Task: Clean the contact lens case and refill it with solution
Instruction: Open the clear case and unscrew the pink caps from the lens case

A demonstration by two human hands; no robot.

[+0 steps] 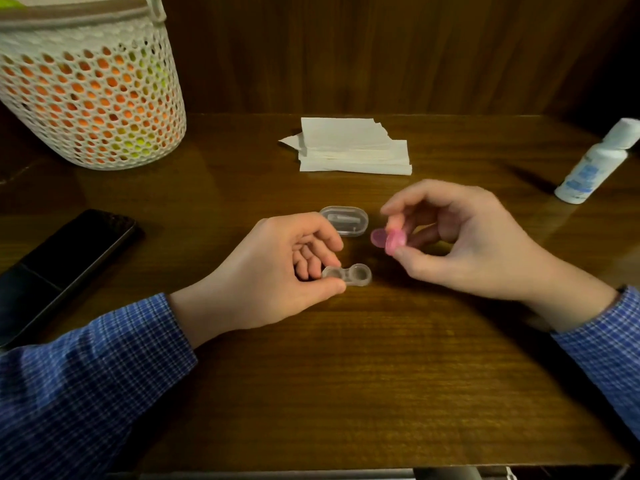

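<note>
The clear contact lens case (347, 276) lies flat on the bench (346, 375) in front of me, both wells uncapped and facing up. My left hand (277, 271) holds it at its left well, thumb on the near edge and curled fingers on the far edge, so that grip is closed on the case. My right hand (460, 237) hovers just to the right and a little beyond, above the bench, and its grip pinches a pink cap (394, 241) between thumb and forefinger. A second pink cap (377, 237) shows right against the first on its left side; I cannot tell whether it is also in my pinch or resting on the bench. Just beyond my left fingers sits a small clear oval box (344, 220). Further back lies a stack of white tissues (349, 147). A white solution bottle (597, 162) stands at the far right. A dark phone (65, 258) lies at the left, and a perforated white basket (86, 88) stands in the far left corner.
</note>
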